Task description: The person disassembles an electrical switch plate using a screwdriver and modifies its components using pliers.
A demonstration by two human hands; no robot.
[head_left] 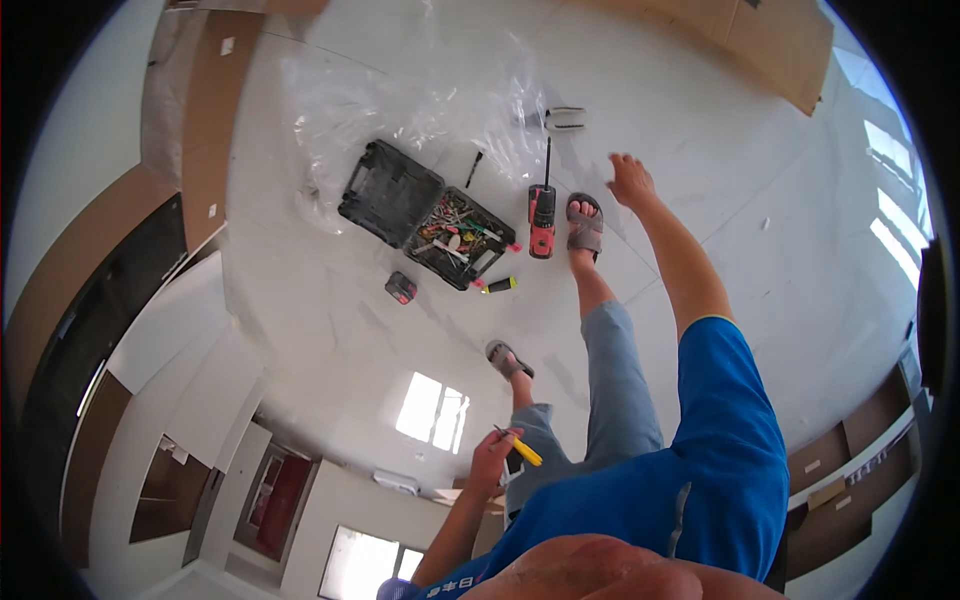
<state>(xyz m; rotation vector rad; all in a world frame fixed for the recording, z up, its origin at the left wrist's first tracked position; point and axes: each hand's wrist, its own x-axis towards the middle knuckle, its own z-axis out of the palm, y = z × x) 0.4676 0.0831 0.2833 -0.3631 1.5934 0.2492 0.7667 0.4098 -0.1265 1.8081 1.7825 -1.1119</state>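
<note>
My left hand [490, 458] is closed around a yellow-handled tool [525, 451] with a thin dark tip, held low beside my leg; its exact kind is too small to make out. Reaching out past my sandalled foot, my right hand [632, 183] has its fingers apart and holds nothing. Nearest to it on the floor lies a red and black power drill [541, 222] with a long bit pointing away from me. Left of the drill, a black tool case [398, 190] lies open. Its near half holds a jumble of bits and small tools [455, 228].
Around the case lie a red and black battery [401, 288], a black and yellow-green handle [499, 285] and a thin black rod [474, 168]. Clear plastic film [400, 105] spreads beyond it. Cardboard [760, 45] is at the far right; panels [165, 320] stand left.
</note>
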